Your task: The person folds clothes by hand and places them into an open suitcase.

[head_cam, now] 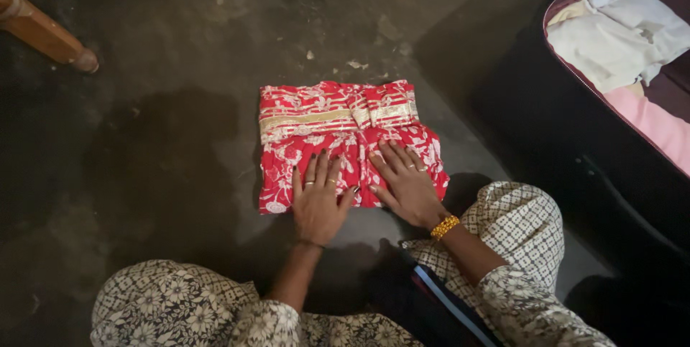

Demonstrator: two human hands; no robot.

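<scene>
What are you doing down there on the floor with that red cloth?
A person sits on the dark floor with both hands pressed flat on a folded red garment that has a white flower print and gold stripes. The left hand and the right hand lie side by side on its near half, fingers spread. At the right, an open suitcase holds white clothes and something pink. A wooden leg shows at the left.

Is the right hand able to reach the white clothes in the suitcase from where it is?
Probably yes. The right hand lies flat on the red folded cloth, and only bare dark floor separates it from the white clothes in the open suitcase.
</scene>
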